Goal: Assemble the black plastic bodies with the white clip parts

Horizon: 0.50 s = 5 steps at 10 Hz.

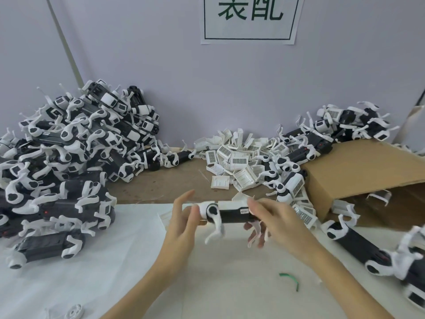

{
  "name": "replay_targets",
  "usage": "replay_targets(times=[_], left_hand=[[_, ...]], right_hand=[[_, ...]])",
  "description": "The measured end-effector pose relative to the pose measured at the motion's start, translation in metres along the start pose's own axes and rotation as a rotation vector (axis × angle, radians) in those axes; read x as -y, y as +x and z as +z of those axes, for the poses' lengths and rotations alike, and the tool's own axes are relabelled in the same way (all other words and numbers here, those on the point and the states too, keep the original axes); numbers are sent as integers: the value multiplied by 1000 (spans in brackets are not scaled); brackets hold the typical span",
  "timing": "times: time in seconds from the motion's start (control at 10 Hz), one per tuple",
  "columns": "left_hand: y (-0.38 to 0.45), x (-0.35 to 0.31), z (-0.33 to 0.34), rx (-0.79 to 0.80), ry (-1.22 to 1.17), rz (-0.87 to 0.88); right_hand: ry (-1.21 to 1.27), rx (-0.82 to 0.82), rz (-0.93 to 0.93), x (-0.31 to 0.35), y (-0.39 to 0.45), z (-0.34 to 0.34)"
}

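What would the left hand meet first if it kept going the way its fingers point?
Probably bare brown cardboard tabletop, then the heap of small white grilled clip parts against the wall. The left hand points up and slightly right; depth is unclear.

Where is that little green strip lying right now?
In the head view, the green strip lies on the white sheet at lower right of centre, just beside the right forearm and below the black body held in both hands.
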State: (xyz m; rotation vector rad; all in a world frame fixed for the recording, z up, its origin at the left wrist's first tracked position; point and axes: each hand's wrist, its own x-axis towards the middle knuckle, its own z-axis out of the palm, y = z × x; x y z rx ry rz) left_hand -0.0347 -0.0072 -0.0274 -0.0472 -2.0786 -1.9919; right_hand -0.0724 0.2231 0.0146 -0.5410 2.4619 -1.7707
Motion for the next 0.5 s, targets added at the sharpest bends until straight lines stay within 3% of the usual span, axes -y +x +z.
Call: replay_targets(times=[0.1,0.2,0.3,0.5], left_hand=[[2,3,-2,-61,-15,-4],[1,8,-1,-58,85,34],[-1,8,2,5,181,54],[-3,7,5,49,169,48]], right_hand=[[596,-116,98,22,23,-51],[1247,-219,-30,40,44,-110],[1240,-198,72,39,51,-124],[1016,-142,351,0,16,-33]])
